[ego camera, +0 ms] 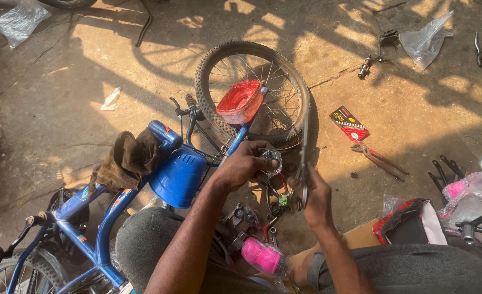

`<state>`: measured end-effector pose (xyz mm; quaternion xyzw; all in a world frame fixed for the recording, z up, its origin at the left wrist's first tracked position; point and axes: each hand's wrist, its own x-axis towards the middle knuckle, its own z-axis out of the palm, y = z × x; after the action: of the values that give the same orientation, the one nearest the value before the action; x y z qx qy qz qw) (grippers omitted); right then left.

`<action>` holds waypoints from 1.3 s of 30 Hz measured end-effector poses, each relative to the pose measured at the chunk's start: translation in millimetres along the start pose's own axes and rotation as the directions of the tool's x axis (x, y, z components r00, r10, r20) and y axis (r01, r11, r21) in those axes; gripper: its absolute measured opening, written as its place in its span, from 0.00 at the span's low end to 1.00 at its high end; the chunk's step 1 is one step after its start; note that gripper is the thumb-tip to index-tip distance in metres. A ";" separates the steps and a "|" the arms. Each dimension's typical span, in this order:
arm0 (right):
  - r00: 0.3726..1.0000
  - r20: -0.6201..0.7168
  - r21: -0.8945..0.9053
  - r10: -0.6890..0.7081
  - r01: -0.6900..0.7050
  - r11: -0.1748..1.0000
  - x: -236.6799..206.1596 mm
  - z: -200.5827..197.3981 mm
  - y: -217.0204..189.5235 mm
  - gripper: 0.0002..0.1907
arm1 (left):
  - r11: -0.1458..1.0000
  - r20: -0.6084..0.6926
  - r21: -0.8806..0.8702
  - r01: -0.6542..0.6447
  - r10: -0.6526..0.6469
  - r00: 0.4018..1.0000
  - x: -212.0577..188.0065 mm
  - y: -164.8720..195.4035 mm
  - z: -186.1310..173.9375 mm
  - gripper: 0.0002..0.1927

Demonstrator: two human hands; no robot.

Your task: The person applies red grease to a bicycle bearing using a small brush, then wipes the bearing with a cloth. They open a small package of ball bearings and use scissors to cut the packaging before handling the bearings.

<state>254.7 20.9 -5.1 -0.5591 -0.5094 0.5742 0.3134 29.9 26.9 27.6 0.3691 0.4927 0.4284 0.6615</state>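
Note:
My left hand (pixel 245 165) grips a small toothed metal sprocket (pixel 271 159) in front of me. My right hand (pixel 315 197) holds a long dark metal tool (pixel 304 163) upright, its tip near the sprocket. Both hands hover over a pile of small metal parts (pixel 257 218) on the ground. A bicycle wheel (pixel 252 92) with a knobby tyre lies just beyond, with a red plastic tub (pixel 240 102) resting on its spokes.
A blue bicycle frame (pixel 99 218) with a brown cloth (pixel 129 158) lies at my left. Pliers (pixel 377 159) and a red card packet (pixel 349 123) lie to the right, more pliers (pixel 481 48) and a plastic bag (pixel 426 38) farther off. A pink object (pixel 261 256) sits by my knees.

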 end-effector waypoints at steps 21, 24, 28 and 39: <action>0.830 -0.525 -0.647 0.188 -0.532 0.545 46.3 -56.3 76.0 0.11 | 0.856 -0.210 -0.481 -0.190 0.098 0.973 22.2 -18.5 27.1 0.24; 0.857 -0.498 -0.602 0.135 -0.454 0.657 51.8 -42.7 64.2 0.11 | 0.891 -0.239 -0.402 -0.212 0.122 0.963 22.5 -24.0 27.0 0.26; 0.999 -0.004 0.418 0.050 -0.043 0.908 63.0 -21.3 10.1 0.12 | 0.942 -0.319 -0.109 -0.317 0.269 0.909 26.9 -31.1 29.1 0.28; 0.980 0.194 0.466 -0.043 -0.054 0.883 46.2 5.2 2.9 0.08 | 0.961 -0.188 0.197 -0.195 0.232 0.954 18.4 -32.0 36.0 0.23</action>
<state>242.1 61.8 -23.5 -0.4081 -0.3825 0.7340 0.3852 74.0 30.2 1.1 0.4303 0.5525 0.4886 0.5205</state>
